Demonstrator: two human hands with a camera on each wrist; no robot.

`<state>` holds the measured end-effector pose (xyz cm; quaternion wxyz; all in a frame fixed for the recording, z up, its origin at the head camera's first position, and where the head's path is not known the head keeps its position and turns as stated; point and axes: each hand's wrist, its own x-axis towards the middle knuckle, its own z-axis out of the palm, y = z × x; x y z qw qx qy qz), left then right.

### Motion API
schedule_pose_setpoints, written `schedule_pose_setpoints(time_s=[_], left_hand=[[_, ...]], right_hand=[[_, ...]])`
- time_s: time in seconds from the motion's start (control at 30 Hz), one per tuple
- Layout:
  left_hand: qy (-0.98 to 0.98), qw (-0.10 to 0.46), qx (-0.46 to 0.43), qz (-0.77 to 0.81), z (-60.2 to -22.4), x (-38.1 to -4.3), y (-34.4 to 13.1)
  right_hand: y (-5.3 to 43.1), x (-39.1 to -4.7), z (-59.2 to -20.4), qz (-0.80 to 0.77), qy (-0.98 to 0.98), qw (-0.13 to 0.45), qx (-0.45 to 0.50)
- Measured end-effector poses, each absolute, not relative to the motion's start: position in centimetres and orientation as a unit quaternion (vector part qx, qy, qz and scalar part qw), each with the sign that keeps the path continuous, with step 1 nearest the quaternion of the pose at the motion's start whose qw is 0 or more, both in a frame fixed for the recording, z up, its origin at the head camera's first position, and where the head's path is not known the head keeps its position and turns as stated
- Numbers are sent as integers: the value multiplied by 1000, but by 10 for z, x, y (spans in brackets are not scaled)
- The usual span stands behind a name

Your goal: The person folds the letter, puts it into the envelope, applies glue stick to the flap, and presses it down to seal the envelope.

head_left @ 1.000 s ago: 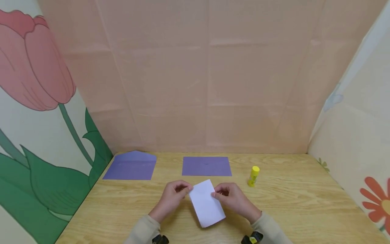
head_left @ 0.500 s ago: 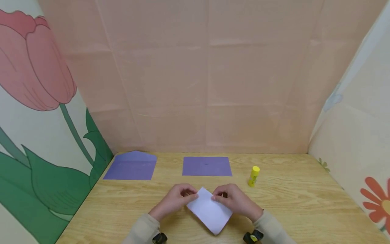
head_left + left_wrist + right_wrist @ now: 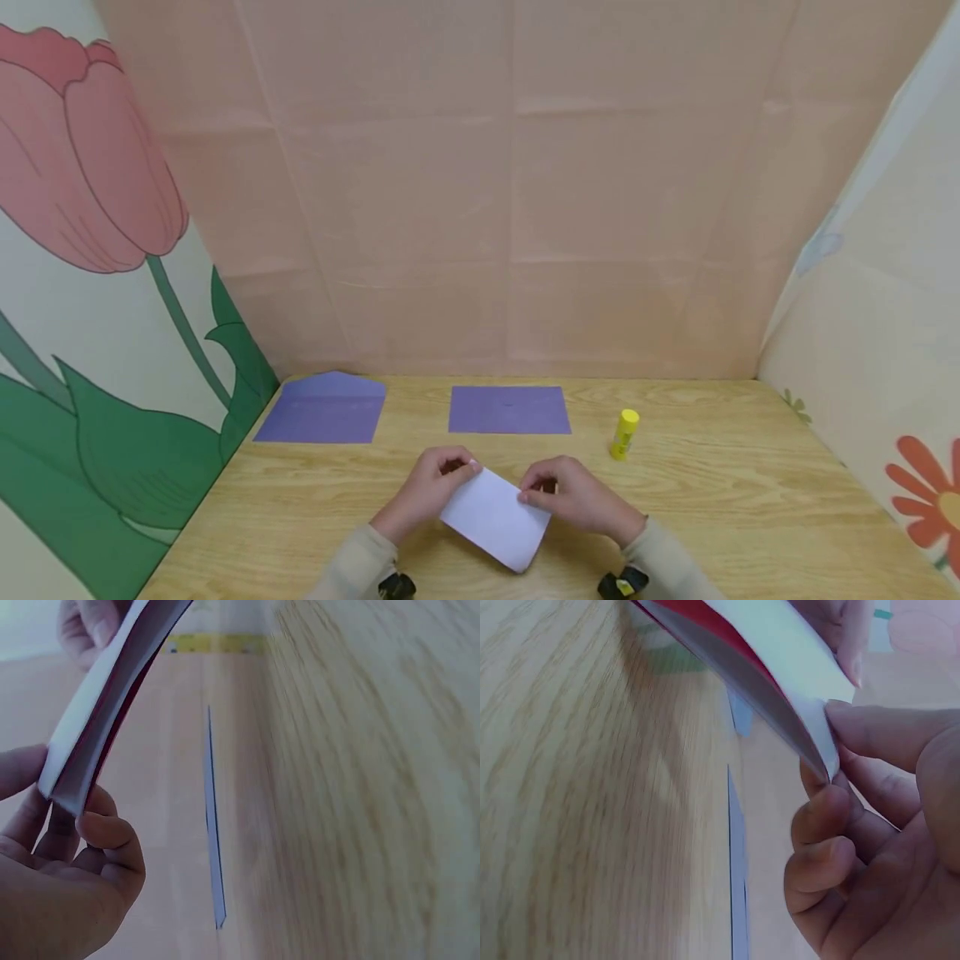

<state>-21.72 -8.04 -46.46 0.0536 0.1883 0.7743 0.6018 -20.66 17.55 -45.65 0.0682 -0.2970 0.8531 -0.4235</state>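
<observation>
Both hands hold a folded piece of white paper above the table's near middle, tilted with one corner toward the person. The left hand pinches its upper left corner between thumb and fingers. At the upper right edge, the right hand pinches it the same way. Seen edge-on in the left wrist view, the folded paper has layers standing slightly apart, with red on inner faces. Red also shows between the layers of the paper in the right wrist view.
A purple envelope with its flap raised lies at the back left of the wooden table. Another flat purple envelope lies at the back middle. To the right stands a yellow glue stick. A pinkish sheet hangs behind.
The folded paper has turned between the hands, from nearly lengthwise to lying more crosswise. The fingers have shifted their hold along its edges. The envelopes and glue stick have stayed put.
</observation>
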Motion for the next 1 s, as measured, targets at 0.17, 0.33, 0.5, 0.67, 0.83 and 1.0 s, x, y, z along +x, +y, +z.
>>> schedule_pose_setpoints(time_s=[0.17,0.33,0.5,0.67,0.83,1.0], left_hand=[[758,49,165,629,-466,-221,-85],[761,47,164,626,-467,-222,-88],[780,64,158,603,-470,-222,-90],[815,82,161,550,-470,-221,-93],[836,83,174,514,-471,-223,-100],[852,81,178,485,-469,-225,-112]], right_hand=[[182,-207,-459,-440,840,75,-309],[187,-210,-461,-445,851,67,-269],[192,-212,-462,-450,859,63,-235],[196,-213,-464,-449,858,72,-238],[202,-214,-467,-440,859,78,-251],[214,-215,-469,-412,875,72,-245]])
